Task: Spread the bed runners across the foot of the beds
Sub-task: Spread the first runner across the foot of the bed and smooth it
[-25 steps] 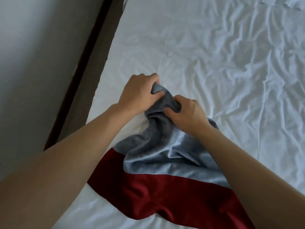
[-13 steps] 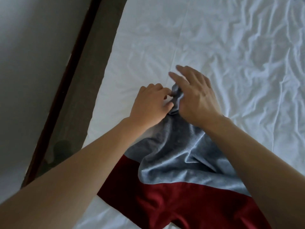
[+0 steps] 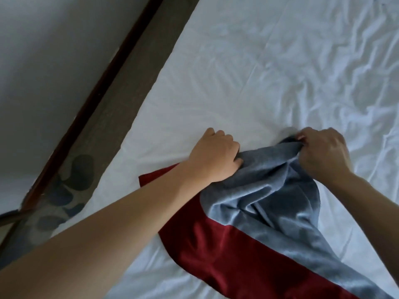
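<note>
A bed runner (image 3: pixel 265 214), grey-blue with a dark red band, lies bunched on the white sheet of the bed (image 3: pixel 248 78). My left hand (image 3: pixel 216 156) grips the grey edge at its left side. About a hand's width to the right, my right hand (image 3: pixel 323 152) pinches the same grey edge and holds it a little off the sheet. The grey cloth sags in folds between and below the two hands. The red band runs flat toward the lower right, out of the frame.
The bed's left edge runs diagonally from the top middle to the lower left. Beside it is a narrow strip of patterned floor (image 3: pixel 71 190), then a dark skirting board and a white wall (image 3: pixel 54 61). The sheet to the right is wrinkled.
My hands, close together on the bunched grey end before, have drawn apart along the edge. The right hand has closed on the cloth again and the grey end has widened.
</note>
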A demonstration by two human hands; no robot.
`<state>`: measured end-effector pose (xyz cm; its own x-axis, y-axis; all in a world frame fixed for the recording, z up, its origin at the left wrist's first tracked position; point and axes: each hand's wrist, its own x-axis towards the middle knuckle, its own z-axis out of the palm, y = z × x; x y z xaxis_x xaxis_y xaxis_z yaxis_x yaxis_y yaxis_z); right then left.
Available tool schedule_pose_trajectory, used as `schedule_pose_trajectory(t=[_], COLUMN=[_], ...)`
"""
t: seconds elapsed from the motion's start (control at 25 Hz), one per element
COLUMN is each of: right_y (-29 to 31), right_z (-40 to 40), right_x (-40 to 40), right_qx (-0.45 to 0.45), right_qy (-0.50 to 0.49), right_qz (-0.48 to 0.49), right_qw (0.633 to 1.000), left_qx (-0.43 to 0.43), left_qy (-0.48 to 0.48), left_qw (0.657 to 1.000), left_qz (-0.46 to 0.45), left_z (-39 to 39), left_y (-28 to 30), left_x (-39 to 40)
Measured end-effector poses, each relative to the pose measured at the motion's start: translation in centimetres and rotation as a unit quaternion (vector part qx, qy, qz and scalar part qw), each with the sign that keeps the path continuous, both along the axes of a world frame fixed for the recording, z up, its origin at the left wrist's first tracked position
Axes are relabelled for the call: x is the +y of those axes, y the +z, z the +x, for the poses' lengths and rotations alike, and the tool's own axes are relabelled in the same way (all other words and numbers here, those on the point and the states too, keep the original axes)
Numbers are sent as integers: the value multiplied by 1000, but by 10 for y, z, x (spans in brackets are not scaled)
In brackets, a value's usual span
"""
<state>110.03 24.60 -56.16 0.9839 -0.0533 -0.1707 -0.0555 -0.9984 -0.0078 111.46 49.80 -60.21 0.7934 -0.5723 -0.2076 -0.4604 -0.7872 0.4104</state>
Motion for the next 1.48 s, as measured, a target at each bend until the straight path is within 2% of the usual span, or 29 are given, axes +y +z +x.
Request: schedule_pose_trajectory(t=[0.12, 0.28, 0.4, 0.48, 0.56, 0.64, 0.8, 1.0, 1.08, 1.2, 1.36, 1.48], right_y=[-8, -14, -10, -8, -9, -14, -25, -21, -15, -14, -29, -49], right_z=[10, 16, 12, 4, -11, -25, -31, -7, 11, 41, 59, 70], right_x=[7, -4, -23, -39, -50, -55, -47, -13, 23, 107, 195, 231], right_qx=[-22, 31, 28, 31, 37, 5, -74, -150, -151, -134, -108, -94], right_qy=[57, 123, 139, 156, 175, 195, 240, 232, 245, 299, 353, 360], right_qz=[9, 18, -10, -29, -18, 5, 43, 53, 50, 54, 49, 40], right_qw=[998, 992, 990, 987, 984, 981, 967, 960, 957, 943, 928, 927], left_qx=[9, 11, -136, -185, -146, -94, -77, -80, -16, 95, 52, 38], left_qy=[28, 74, 128, 75, -3, -13, 77, 150, 200, 283, 344, 337], left_qw=[999, 996, 982, 980, 989, 995, 994, 985, 980, 954, 935, 937], left_qz=[45, 57, 11, -29, -30, -15, -12, 19, -2, -27, -74, -90], left_z=[-18, -33, -44, -66, -91, -105, -93, -67, -65, -75, -88, -85], left_y=[7, 23, 37, 42, 40, 35, 32, 34, 35, 29, 22, 8], left_x=[-8, -11, -14, -28, -40, -44, -29, 28, 56, 103, 165, 210])
